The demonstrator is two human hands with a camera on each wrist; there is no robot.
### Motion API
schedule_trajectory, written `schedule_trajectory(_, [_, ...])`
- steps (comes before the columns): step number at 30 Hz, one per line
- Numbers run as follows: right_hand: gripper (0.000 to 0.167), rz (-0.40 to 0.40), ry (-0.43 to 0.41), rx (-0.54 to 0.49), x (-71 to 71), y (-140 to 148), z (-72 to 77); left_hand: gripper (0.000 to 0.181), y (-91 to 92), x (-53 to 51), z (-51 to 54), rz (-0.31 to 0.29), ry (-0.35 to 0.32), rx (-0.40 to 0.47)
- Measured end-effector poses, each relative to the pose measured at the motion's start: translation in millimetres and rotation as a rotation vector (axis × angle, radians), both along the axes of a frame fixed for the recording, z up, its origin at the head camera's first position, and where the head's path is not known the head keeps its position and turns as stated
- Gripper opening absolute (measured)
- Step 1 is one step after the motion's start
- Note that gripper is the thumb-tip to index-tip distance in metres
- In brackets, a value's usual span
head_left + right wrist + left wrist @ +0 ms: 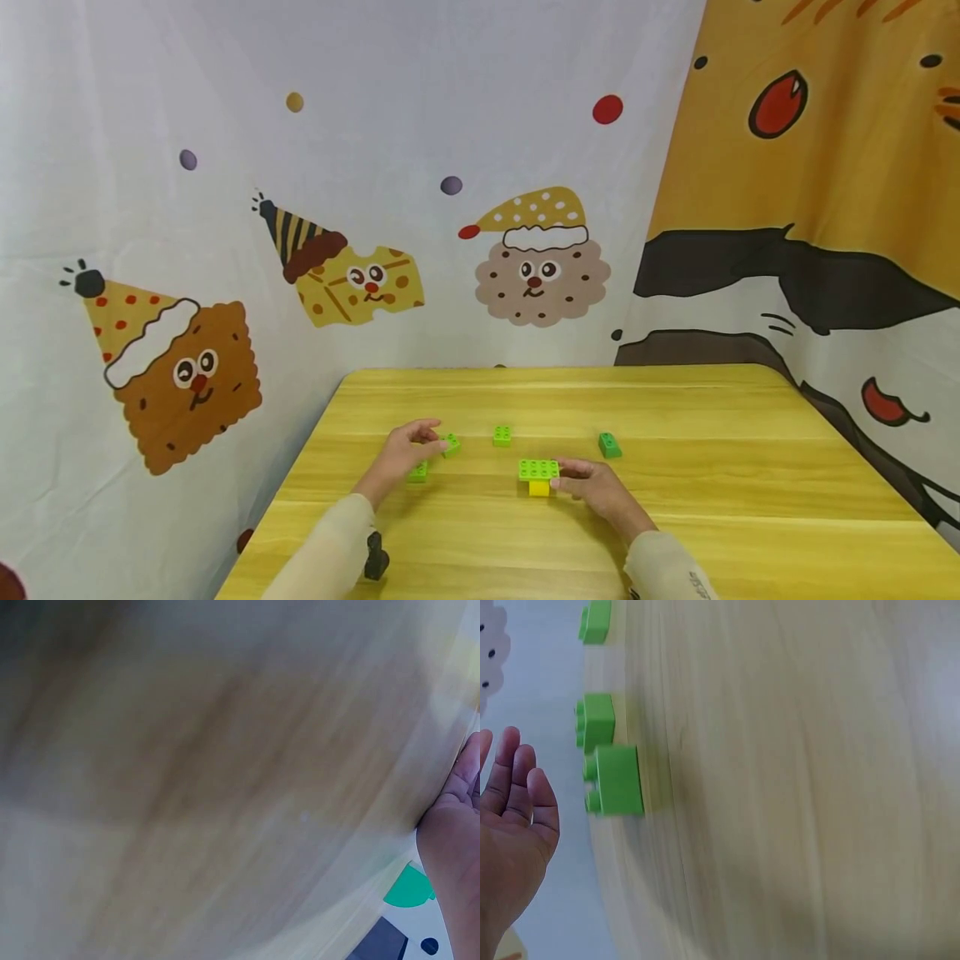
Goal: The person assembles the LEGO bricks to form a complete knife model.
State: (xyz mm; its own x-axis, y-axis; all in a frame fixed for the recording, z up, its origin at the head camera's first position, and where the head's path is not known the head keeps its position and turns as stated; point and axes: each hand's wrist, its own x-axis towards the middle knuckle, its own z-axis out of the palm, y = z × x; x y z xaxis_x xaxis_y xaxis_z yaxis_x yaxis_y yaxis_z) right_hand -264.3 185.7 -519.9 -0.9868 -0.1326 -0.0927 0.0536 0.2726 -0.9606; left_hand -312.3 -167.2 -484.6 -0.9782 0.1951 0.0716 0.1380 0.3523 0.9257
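Observation:
My left hand (408, 450) hovers over the left of the table with fingers loosely bent and nothing in them. By its fingertips lies a light green brick (450, 444), and another light green brick (417, 472) is below the palm. In the left wrist view the left hand (517, 817) stays apart from the nearest green brick (619, 781). My right hand (592, 486) pinches the right end of a wide light green brick (538, 470), which sits on top of a yellow brick (538, 488). The right wrist view shows only part of the right hand (454, 832).
A small light green brick (502, 436) lies farther back, between the hands. To the right stands a dark green sloped brick (610, 445). The wooden table (720, 467) ends at a patterned cloth (420, 333) behind it. A black object (376, 557) shows beside the left sleeve.

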Motion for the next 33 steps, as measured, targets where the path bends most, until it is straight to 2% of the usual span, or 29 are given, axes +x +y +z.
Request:
schedule_trajectory(9, [0.054,-0.008,-0.005,0.008,-0.9,0,-1.0,0.053,-19.9,-3.4,-3.9,0.061,-0.026,-0.028])
schedule_trajectory(23, [0.057,0.009,-0.001,0.007,-1.0,1,-0.4,0.058,-40.8,-0.3,-7.2,0.077,-0.074,-0.078])
schedule_trajectory(33, [0.053,-0.014,0.013,0.004,-4.0,0,-4.7,0.052,-50.1,-4.7,-18.9,0.075,-0.129,-0.123])
